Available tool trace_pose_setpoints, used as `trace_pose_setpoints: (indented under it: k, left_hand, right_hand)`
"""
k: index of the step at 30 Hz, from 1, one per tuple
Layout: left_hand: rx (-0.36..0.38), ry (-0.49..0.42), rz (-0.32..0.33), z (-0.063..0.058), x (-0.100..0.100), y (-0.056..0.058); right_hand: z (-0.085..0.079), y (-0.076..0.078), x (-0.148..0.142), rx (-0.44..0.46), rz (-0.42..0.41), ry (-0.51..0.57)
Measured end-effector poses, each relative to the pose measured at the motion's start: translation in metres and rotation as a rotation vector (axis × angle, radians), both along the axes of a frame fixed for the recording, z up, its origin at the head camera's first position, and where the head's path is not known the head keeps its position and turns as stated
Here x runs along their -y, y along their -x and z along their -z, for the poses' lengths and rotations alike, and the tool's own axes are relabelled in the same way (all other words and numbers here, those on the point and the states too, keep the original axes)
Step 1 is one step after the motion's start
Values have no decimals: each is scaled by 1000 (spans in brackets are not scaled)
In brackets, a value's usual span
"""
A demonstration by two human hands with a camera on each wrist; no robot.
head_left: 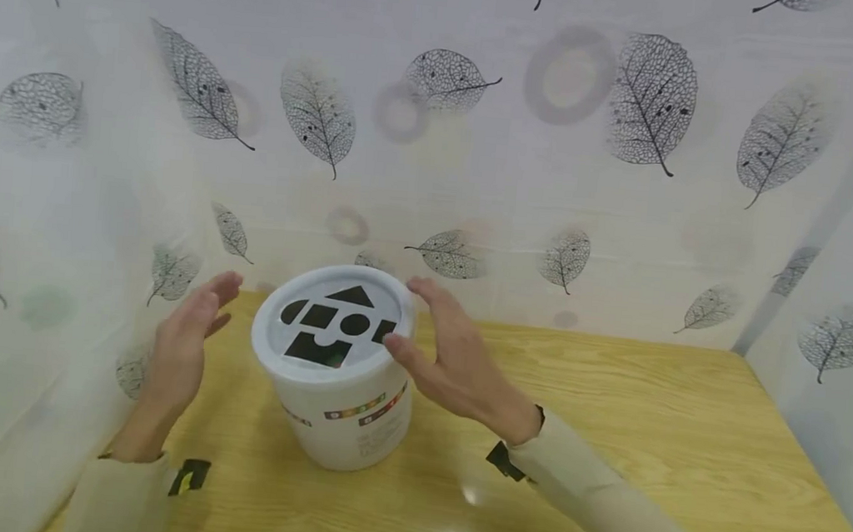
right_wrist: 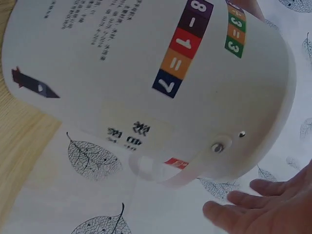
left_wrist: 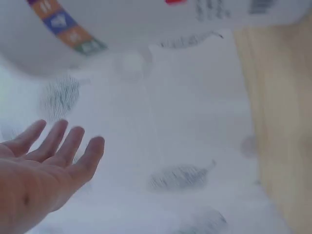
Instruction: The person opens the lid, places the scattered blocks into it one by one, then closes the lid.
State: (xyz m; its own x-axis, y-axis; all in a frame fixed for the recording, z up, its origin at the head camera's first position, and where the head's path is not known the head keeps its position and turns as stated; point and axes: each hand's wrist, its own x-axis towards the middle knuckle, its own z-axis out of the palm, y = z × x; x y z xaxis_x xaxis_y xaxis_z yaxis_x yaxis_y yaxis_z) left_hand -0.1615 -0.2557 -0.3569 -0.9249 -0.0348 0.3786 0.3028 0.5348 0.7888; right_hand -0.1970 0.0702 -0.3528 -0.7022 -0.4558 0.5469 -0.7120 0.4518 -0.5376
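A white plastic bucket (head_left: 345,439) stands upright on the table, its round white lid (head_left: 390,290) in place. Dark shapes mark the lid: a triangle, a square, a circle and several others. My left hand (head_left: 183,347) is raised at the bucket's left side, apart from it, with fingers extended. On the other side, my right hand (head_left: 457,360) spreads its thumb and fingers around the lid's right edge, the fingertips right at the rim in the head view. The right wrist view shows coloured number sums on the bucket's wall and a pale handle (right_wrist: 183,178) hanging from a pivot.
The wood-grain table (head_left: 608,447) extends to the right and front of the bucket. A pale curtain (head_left: 479,170) printed with leaves hangs behind the table and along both sides, close to my left forearm. Black bands (head_left: 507,460) sit at my wrists.
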Motion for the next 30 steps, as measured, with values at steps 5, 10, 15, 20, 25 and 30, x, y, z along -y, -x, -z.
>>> trace_pose_setpoints:
  k: [5,10,15,20,25,30]
  left_hand:
    - [34,213,137,-11,-21,17]
    - [30,355,213,-10,-22,18]
    - [73,452,213,-15,-18,14]
    - [99,544,188,-26,-18,17]
    - [117,544,223,-25,-25,23]
    - [97,509,231,-21,-28,24]
  right_hand:
    - [-9,-3,22,230,77,-179]
    - [-7,-9,30,307,74,-279]
    - [-9,-7,31,308,29,-312]
    - [-22,15,25,323,-70,-382]
    - [-24,36,14,317,-111,-432]
    - [-22,37,10,307,-113,-447]
